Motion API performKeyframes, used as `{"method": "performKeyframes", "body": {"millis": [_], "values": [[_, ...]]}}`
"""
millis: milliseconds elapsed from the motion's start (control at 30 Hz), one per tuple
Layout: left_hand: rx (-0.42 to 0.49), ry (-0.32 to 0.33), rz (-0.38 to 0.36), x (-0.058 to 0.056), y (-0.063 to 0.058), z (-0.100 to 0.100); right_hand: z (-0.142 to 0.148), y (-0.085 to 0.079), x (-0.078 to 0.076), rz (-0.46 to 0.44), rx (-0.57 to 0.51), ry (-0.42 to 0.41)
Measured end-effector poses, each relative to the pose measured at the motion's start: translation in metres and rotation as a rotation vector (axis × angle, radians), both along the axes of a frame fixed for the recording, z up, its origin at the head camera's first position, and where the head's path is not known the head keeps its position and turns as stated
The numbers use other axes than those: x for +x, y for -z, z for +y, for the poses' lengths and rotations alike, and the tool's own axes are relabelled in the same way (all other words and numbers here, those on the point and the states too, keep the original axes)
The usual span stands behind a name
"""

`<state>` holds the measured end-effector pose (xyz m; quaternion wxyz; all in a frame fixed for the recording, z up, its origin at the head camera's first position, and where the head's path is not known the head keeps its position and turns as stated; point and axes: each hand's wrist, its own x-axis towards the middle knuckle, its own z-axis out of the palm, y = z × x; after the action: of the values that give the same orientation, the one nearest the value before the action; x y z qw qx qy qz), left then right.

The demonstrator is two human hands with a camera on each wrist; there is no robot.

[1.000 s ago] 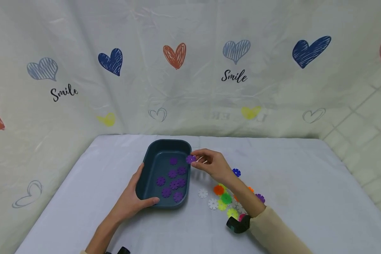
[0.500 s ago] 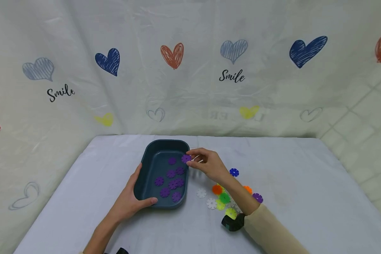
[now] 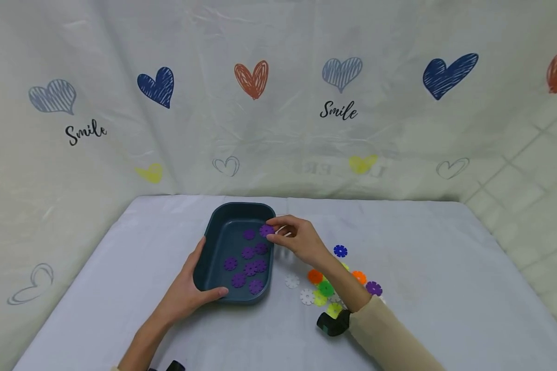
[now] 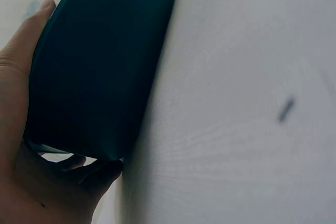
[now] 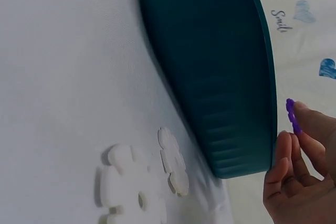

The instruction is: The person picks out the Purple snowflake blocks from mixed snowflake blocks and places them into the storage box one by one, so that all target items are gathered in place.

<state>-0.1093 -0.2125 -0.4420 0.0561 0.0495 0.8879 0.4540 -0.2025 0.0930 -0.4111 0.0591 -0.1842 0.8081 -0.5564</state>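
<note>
My left hand (image 3: 185, 291) grips the near left corner of a dark teal plastic tray (image 3: 220, 242), its thumb over the near rim and its fingers along the outer left wall. Several purple snowflake discs (image 3: 230, 264) lie on the tray's floor. At the far right rim, my right hand (image 3: 301, 239) pinches another purple snowflake disc (image 3: 266, 231) between thumb and fingers, above the inside of the tray. From the right wrist view, this disc (image 5: 293, 116) is seen nearly edge-on, higher than the rim, and the other fingers are near or against the tray's wall (image 5: 220, 77).
Right of the tray, loose discs lie on the white cloth (image 3: 422, 288): white (image 3: 307, 297), orange (image 3: 315, 276), green (image 3: 325, 288), yellow, blue (image 3: 340, 251) and purple (image 3: 373, 288). My right forearm covers part of this pile. A curtain printed with hearts hangs behind the table.
My right hand has moved a little left, carrying the pinched purple disc from the tray's right rim to over its inside. The left hand keeps its grip; the head view has shifted slightly.
</note>
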Motion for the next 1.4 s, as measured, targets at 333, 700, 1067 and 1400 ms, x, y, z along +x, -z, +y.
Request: {"method": "performKeyframes", "body": {"millis": [333,700,1067,1400], "values": [[-0.005,-0.008,-0.006,0.000,0.000,0.001,-0.005,0.000,-0.005,0.031,0.004,0.002],[0.005,-0.001,-0.008,-0.002,0.001,0.001,-0.008,0.005,-0.012,0.046,0.047,0.036],[0.011,0.000,0.006,-0.001,0.001,-0.001,-0.013,0.007,-0.021,0.065,0.062,0.071],[0.032,0.002,0.008,-0.001,0.002,0.000,-0.015,0.008,-0.025,0.032,0.063,0.101]]}}
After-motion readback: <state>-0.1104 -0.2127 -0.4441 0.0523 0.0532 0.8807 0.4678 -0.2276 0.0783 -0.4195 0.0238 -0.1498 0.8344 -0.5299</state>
